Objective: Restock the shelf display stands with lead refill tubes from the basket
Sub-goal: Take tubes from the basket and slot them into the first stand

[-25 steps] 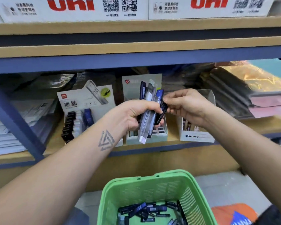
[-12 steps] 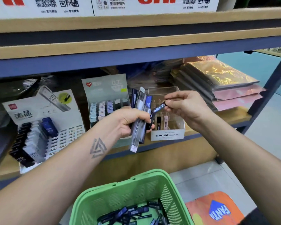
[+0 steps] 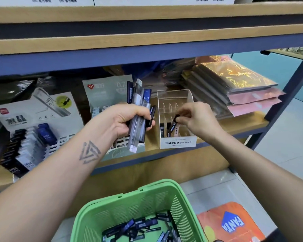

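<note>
From the head camera, the right hand (image 3: pixel 199 122) pinches one lead refill tube (image 3: pixel 173 125), a slim dark case with a blue label. Its long axis tilts, top end up-right at the fingertips and lower end down-left inside the MONO stand (image 3: pixel 177 143). Left of that stand, the left hand (image 3: pixel 124 122) grips a bundle of tubes (image 3: pixel 138 117), clear and dark blue, roughly upright. Below the stand, the green basket (image 3: pixel 129 201) holds more dark tubes lying loose.
</note>
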`<state>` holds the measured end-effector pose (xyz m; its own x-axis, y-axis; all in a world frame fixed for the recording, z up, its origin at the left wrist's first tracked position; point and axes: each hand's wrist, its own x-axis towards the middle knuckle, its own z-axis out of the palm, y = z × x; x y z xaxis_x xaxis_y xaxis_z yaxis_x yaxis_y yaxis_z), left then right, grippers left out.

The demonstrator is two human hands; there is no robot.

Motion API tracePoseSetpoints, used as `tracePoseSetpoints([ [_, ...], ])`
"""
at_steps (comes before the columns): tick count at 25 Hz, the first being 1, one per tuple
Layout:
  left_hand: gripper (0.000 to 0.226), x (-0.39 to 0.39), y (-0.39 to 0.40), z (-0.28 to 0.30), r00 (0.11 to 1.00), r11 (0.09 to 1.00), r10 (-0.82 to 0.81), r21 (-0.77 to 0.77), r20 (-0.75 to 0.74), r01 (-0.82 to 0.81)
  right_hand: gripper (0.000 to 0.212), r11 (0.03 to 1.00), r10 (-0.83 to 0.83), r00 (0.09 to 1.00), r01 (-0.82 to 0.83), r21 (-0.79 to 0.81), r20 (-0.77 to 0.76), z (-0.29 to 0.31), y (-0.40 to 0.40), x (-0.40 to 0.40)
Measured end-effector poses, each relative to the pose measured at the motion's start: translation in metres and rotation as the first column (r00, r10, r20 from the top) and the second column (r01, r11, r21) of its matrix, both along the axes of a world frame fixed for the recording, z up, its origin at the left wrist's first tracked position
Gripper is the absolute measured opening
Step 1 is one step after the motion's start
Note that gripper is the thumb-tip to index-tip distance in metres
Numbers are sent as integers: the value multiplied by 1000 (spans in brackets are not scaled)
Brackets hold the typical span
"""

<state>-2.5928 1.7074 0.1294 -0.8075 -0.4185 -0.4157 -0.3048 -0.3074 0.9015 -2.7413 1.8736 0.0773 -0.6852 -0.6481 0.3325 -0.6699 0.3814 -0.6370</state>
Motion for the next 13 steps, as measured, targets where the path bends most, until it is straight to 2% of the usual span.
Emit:
tracePoseSetpoints([
  [4,16,5,-1,-1,1000,1000,-21,12,12,21,14,992,35,982,-12,125,-183,-7,-3,12],
  [8,24,9,-1,-4,1000,999,-27,18,10,26,13,978,58,944,12,209,-324,-11,-9,19],
  [13,27,10,-3,-7,999,999,-33,35,17,32,10,987,-4,922,66,147,-387,-17,-12,25],
])
